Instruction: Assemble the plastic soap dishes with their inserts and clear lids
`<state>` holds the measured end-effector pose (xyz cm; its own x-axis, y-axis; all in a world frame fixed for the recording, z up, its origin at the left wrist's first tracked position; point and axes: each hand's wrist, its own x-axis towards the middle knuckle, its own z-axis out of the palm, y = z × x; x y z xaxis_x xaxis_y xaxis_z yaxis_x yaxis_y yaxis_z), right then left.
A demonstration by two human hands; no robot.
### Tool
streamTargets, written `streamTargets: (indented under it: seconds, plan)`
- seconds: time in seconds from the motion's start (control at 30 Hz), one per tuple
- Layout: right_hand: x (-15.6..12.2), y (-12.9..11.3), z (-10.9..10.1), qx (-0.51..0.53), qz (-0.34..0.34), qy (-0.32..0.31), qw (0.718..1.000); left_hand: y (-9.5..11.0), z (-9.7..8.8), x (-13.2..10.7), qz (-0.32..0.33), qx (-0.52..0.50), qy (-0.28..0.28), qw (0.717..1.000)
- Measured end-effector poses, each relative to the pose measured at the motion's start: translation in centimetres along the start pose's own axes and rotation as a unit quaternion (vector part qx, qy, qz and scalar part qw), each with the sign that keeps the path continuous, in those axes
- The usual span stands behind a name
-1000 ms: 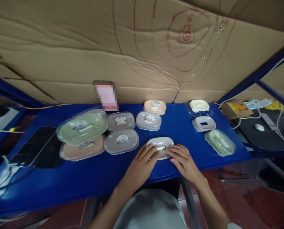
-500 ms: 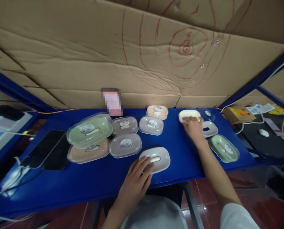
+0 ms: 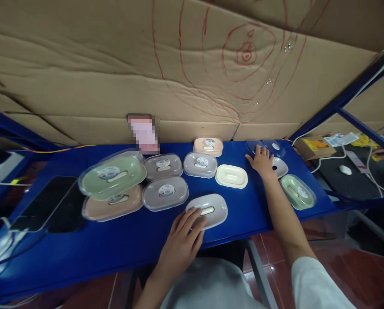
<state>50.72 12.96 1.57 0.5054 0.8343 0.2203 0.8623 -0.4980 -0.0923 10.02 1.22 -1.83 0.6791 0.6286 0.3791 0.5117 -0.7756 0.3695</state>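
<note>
My left hand (image 3: 185, 229) lies with its fingers stretched over the left side of a pale grey oval dish (image 3: 216, 213), which has a white oblong piece in its middle. My right hand (image 3: 263, 161) is at the back right, fingers apart, over a clear plastic lid (image 3: 254, 149); whether it grips the lid cannot be made out. Close by, partly covered by this hand, is a white dish with a dark slot (image 3: 280, 168). A cream oval dish (image 3: 231, 176) lies between my hands, untouched.
Lidded, labelled dishes stand left: green (image 3: 114, 175) stacked over peach (image 3: 108, 208), two grey-brown (image 3: 165, 193), one light grey (image 3: 200, 165). A small peach one (image 3: 208, 146) is behind; another green one (image 3: 297, 192) is right. A phone (image 3: 143, 134) leans on the cardboard (image 3: 108, 98).
The cream dish, under my right hand before, now lies nearer the middle of the table. My right hand is now over the clear lid at the back. My left hand stays on the pale grey dish.
</note>
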Motion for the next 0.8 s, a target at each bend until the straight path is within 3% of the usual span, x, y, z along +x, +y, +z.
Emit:
streamTargets:
  seconds: [0.1, 0.2, 0.3, 0.43, 0.53, 0.63, 0.8]
  plan:
    - [-0.1, -0.3, 0.1, 0.015, -0.055, -0.017, 0.998, 0.1, 0.0, -0.1, 0.000, -0.014, 0.001, 1.000]
    - [-2.6, -1.0, -1.0, 0.047, -0.127, -0.028, 0.990, 0.2, -0.2, -0.2, -0.006, -0.038, 0.007, 0.999]
    - [-6.9, -1.4, -2.3, 0.100, -0.183, -0.012, 0.978, 0.3, -0.4, -0.3, -0.022, -0.072, 0.028, 0.997]
    - [-14.1, -1.8, -2.8, 0.226, -0.227, 0.057, 0.946, 0.3, -0.5, -0.4, -0.041, -0.087, 0.043, 0.994]
    - [-18.3, -2.4, -2.1, 0.213, -0.257, 0.027, 0.942, 0.2, -0.4, -0.5, -0.049, -0.079, 0.032, 0.995]
    - [-19.8, -2.7, -1.4, 0.190, -0.231, 0.009, 0.954, 0.1, -0.1, -0.5, -0.044, -0.070, 0.032, 0.996]
    - [-19.7, -1.7, -1.6, 0.133, -0.216, 0.003, 0.967, 0.2, 0.0, -0.6, -0.048, -0.066, 0.042, 0.996]
